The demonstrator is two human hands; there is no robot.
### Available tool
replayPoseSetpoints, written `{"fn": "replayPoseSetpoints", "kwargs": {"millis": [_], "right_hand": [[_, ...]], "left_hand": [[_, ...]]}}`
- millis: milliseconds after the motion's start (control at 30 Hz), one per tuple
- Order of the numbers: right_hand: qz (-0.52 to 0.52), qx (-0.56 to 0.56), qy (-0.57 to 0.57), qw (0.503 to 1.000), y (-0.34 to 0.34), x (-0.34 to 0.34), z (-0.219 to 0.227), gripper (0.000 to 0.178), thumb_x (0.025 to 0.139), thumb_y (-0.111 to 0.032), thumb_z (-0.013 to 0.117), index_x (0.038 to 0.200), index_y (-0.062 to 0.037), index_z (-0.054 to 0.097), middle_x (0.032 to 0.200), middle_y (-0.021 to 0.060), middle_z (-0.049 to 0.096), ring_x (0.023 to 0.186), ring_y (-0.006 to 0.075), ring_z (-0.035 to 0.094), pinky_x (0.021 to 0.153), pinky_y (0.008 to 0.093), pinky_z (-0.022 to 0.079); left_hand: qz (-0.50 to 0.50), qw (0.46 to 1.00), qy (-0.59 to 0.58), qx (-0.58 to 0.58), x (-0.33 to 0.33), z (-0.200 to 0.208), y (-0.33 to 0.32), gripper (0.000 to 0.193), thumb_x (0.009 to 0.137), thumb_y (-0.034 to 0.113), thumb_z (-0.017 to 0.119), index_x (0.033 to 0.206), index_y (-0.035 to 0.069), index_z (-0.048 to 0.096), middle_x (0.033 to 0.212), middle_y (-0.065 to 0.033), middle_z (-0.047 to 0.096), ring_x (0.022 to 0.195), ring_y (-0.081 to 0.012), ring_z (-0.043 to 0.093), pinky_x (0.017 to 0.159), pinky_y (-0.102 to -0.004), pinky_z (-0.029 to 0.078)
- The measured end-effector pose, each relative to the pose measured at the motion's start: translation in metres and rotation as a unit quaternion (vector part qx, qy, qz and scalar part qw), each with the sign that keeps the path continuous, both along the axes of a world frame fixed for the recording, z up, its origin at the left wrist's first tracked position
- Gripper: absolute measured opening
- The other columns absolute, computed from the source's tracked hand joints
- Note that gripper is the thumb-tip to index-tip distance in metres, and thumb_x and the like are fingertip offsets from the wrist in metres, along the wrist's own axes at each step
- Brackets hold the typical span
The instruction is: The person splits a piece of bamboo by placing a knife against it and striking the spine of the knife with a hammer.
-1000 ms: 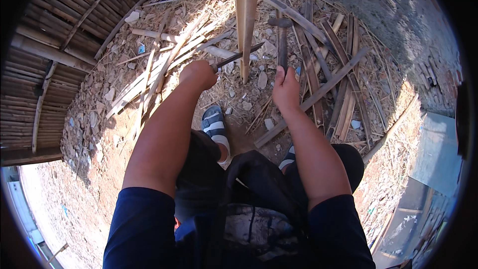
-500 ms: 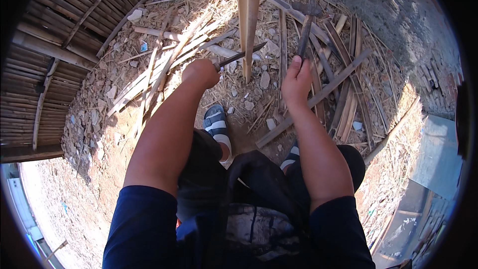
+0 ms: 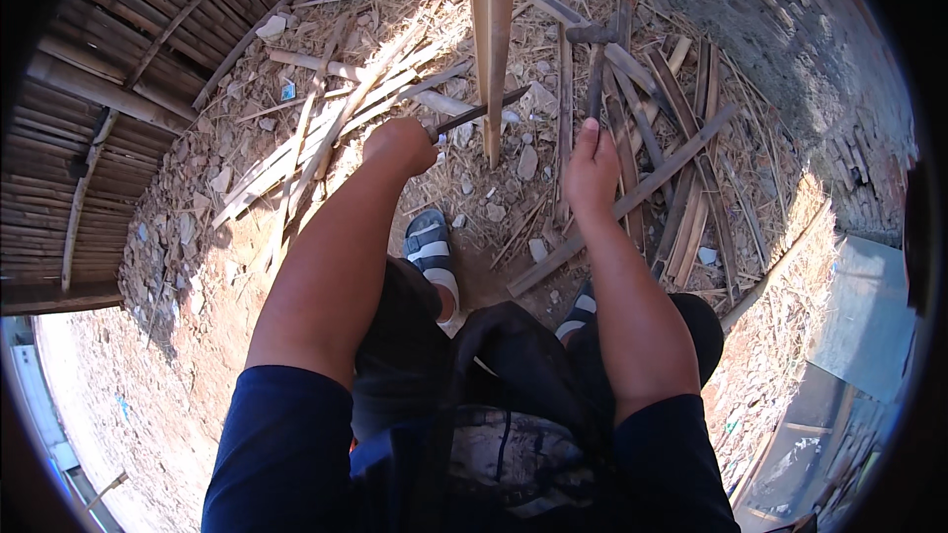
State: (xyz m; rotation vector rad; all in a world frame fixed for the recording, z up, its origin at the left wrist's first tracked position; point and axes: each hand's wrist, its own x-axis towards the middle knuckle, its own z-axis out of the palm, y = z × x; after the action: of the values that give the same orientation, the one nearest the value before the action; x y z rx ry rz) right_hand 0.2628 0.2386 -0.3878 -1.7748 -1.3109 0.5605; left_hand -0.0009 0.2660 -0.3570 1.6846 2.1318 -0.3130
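My left hand is closed round the handle of a knife. Its dark blade crosses an upright split bamboo pole near the lower end, and the tip shows on the pole's right side. Whether the blade sits in the bamboo or behind it, I cannot tell. In my right hand is a hammer, gripped by its dark handle with the head pointing away from me. The hammer is to the right of the pole and apart from it.
Bamboo strips lie piled at the left, and old wooden slats at the right. A slatted bamboo wall borders the left; a rough brick wall stands at the right. Stones and straw cover the ground round my sandalled feet.
The hammer head has swung slightly left and nearer to me, and my right hand has shifted a little. My left hand, the knife and the pole are nearly where they were.
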Motion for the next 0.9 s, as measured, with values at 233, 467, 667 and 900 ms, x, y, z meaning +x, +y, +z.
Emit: {"fn": "replayPoseSetpoints", "kwargs": {"millis": [233, 467, 667, 900], "right_hand": [[0.186, 0.120, -0.024, 0.975, -0.039, -0.002, 0.020, 0.039, 0.106, -0.041, 0.053, 0.100, -0.0022, 0.060, 0.069, 0.0176, 0.063, 0.068, 0.0409, 0.067, 0.060, 0.0464, 0.049], [0.167, 0.099, 0.024, 0.981, -0.042, -0.018, 0.036, 0.039, 0.105, -0.042, 0.054, 0.101, -0.0037, 0.059, 0.073, 0.0217, 0.065, 0.073, 0.0450, 0.067, 0.064, 0.0492, 0.051], [0.239, -0.123, -0.096, 0.958, -0.045, -0.031, -0.009, 0.045, 0.105, -0.047, 0.051, 0.101, -0.0028, 0.059, 0.074, 0.0253, 0.065, 0.075, 0.0498, 0.064, 0.067, 0.0556, 0.048], [0.168, 0.018, 0.048, 0.984, -0.033, -0.030, 0.030, 0.045, 0.106, -0.046, 0.050, 0.101, -0.0022, 0.059, 0.070, 0.0216, 0.064, 0.073, 0.0479, 0.065, 0.063, 0.0531, 0.047]], "left_hand": [[-0.047, 0.999, -0.025, -0.001, 0.002, 0.003, 0.011, 0.053, 0.085, 0.048, 0.073, 0.114, 0.004, 0.074, 0.116, -0.0184, 0.073, 0.106, -0.0346, 0.071, 0.092, -0.0453, 0.056], [-0.117, 0.993, -0.017, 0.008, -0.012, -0.028, 0.020, 0.052, 0.089, 0.053, 0.066, 0.116, 0.010, 0.074, 0.108, -0.0192, 0.073, 0.102, -0.0362, 0.071, 0.090, -0.0471, 0.056], [-0.098, 0.995, -0.018, 0.011, -0.008, -0.035, 0.014, 0.045, 0.093, 0.053, 0.064, 0.116, 0.016, 0.075, 0.109, -0.0160, 0.073, 0.104, -0.0346, 0.071, 0.092, -0.0466, 0.056], [-0.084, 0.996, -0.028, 0.022, -0.004, -0.033, 0.011, 0.042, 0.093, 0.049, 0.067, 0.118, 0.016, 0.073, 0.110, -0.0143, 0.073, 0.105, -0.0332, 0.071, 0.090, -0.0459, 0.057]]}}
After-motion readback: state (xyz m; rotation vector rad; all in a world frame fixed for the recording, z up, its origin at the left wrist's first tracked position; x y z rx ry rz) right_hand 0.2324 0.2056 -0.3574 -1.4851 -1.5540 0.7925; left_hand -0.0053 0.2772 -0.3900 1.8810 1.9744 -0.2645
